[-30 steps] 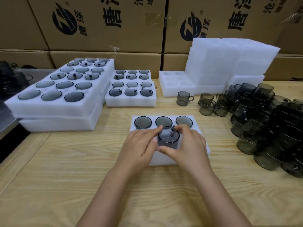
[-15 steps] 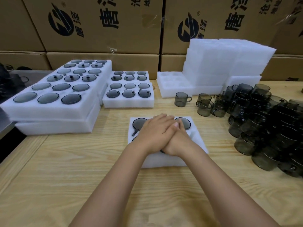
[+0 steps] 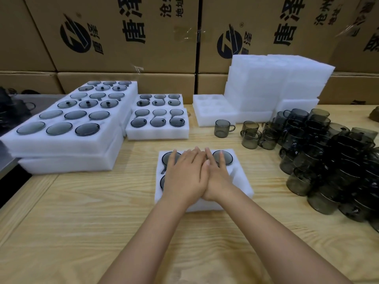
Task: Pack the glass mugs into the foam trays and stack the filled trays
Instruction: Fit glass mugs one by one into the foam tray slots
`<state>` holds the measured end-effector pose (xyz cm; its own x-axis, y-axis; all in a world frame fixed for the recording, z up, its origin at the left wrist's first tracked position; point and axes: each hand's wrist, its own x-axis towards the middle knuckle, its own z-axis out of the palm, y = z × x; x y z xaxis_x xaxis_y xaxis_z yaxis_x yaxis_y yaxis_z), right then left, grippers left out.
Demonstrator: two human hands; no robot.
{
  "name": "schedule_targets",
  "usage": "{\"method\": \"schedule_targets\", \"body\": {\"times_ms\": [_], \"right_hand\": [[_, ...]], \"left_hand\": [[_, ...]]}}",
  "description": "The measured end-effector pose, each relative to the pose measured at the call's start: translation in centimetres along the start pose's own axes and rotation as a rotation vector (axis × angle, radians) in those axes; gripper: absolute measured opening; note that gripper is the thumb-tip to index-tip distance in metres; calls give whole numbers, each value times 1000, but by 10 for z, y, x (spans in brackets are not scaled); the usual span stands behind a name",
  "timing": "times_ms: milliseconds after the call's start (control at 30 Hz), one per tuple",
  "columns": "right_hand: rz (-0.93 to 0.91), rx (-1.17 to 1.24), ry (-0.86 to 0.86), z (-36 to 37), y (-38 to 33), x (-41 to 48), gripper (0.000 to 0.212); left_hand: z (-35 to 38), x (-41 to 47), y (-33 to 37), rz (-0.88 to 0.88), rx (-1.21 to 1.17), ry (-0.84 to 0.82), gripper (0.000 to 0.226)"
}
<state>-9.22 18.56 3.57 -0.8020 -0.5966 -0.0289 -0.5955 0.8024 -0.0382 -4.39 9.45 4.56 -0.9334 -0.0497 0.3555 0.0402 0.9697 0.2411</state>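
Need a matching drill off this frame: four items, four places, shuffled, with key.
Items:
1. near tray
2. lone mug
3. mug pile
4. empty tray stack

Places:
a. right side of the table
b. under the left hand and right hand, both flat
c. at the back, in front of the cardboard boxes
d. upright, alone, beyond the near tray

Pairs: 1-b, 2-d, 3-a, 4-c

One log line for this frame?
step: pressing mugs into foam tray | left hand: flat | right hand: flat | loose mugs: right of tray
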Motion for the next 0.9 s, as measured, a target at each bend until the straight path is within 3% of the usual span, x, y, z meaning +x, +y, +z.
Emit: {"method": "schedule_targets", "body": {"times_ms": [100,200,333,433,500,567,700,900], "right_hand": [[35,58,-6,4,0,6,73],[-1,309,18,1,7,7,58],[7,1294,63,-18,32,5,43],[168,1596,315,-32,60,24,31],[331,1442,453,-35,79,45,29],[424,1115,485,-32,98,65,30],[313,603,337,-22,128,100,32],[253,331,78,-23,132,128,34]], "left_hand": [[11,-30,4,124,65,353,47],[26,-47,5,236,115,370,52],[30,-39,-8,209,243,358,60],[36,-31,-17,201,303,410,59],[40,-27,-21,196,341,460,57],[43,-24,-25,200,336,526,55],[45,-20,-37,181,277,646,51],[51,-19,-47,68,150,650,48]]}}
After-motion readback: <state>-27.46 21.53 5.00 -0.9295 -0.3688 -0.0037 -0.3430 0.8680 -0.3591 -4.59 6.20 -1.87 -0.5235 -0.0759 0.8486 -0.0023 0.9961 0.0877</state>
